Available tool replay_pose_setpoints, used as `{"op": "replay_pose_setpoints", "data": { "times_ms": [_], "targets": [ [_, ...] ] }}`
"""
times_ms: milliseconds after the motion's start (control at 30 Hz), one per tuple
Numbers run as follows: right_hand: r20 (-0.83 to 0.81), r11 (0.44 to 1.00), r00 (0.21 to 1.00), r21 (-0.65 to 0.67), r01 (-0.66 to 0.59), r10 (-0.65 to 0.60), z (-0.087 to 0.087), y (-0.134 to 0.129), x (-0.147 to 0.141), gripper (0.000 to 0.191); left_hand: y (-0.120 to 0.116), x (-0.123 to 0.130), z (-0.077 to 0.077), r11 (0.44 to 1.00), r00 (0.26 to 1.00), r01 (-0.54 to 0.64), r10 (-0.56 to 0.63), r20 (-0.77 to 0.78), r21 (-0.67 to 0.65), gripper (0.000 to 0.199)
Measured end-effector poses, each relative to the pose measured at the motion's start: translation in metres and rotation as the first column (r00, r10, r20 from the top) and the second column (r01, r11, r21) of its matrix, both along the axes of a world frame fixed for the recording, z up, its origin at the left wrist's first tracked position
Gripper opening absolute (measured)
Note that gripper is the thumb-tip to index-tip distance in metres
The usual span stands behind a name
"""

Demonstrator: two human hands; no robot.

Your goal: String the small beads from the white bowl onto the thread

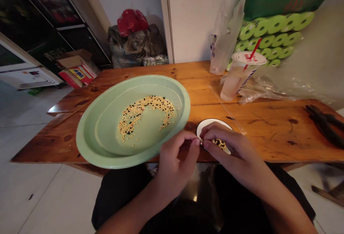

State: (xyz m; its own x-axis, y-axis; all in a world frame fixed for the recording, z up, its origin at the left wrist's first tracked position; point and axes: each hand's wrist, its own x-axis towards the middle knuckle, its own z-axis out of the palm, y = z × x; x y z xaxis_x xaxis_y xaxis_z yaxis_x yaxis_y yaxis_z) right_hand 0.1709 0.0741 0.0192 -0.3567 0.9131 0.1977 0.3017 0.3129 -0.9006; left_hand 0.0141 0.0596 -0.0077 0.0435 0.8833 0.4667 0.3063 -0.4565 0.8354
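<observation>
Left hand point(174, 162) and right hand point(231, 151) pinched, fingertips point(205, 143) nearly touching above a white round dish point(211, 123) of yellow and black seeds point(219, 143); any held seed hidden.

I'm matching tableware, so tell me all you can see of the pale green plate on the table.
The pale green plate is wide, shallow and glossy, with a broad raised rim around a flatter centre. It lies flat on the wooden table, its near edge at the table's edge. A curved band of yellow and black beans lies inside it. The left hand is over its near rim; contact is unclear.
</observation>
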Motion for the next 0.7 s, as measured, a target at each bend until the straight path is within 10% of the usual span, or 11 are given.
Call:
{"op": "replay_pose_setpoints", "data": {
  "times_ms": [333, 467, 700],
  "targets": [
    [0.193, 0.853, 0.837, 0.224, 0.471, -0.513, -0.013, 0.010, 0.022, 0.016, 0.007, 0.007, -0.026, 0.999, 0.958, 0.034, -0.042, -0.283, -0.036, 0.010],
    [0.313, 0.901, 0.849, 0.228, 0.369, -0.427, -0.017, 0.013, 0.022, 0.020, 0.003, 0.005, -0.022, 1.000, 0.963, 0.019, -0.019, -0.267, -0.004, 0.010],
    [0.163, 0.991, 0.987, -0.133, 0.029, -0.007, -0.002, 0.006, 0.012, 0.020, -0.003, 0.004, -0.012, 1.000, 0.998, -0.013, 0.013, -0.056, -0.006, 0.009]
  ]
}}
